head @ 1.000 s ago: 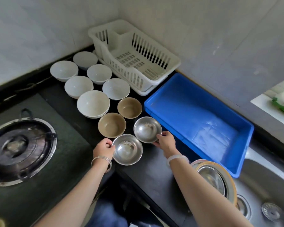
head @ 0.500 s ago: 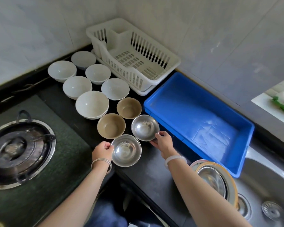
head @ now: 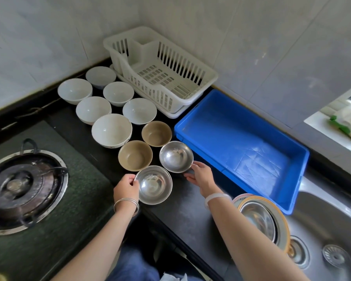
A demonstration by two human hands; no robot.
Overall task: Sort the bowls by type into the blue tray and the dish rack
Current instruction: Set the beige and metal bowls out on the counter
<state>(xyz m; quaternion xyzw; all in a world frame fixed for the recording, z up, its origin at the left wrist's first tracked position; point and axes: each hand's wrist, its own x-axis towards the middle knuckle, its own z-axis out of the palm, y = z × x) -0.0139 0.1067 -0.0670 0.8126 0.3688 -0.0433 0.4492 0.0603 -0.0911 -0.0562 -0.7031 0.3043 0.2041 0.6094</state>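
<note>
Fingers (head: 133,179) pinch rims | left hand (head: 126,189): near steel bowl (head: 153,184) | right hand (head: 201,176): far steel bowl (head: 176,157), beside blue tray (head: 231,134)

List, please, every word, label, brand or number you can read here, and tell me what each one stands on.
None can be read.
Packet on the window ledge: green and brown print, too blurred to read.
Blue tray, dish rack: no lettering visible.
</note>
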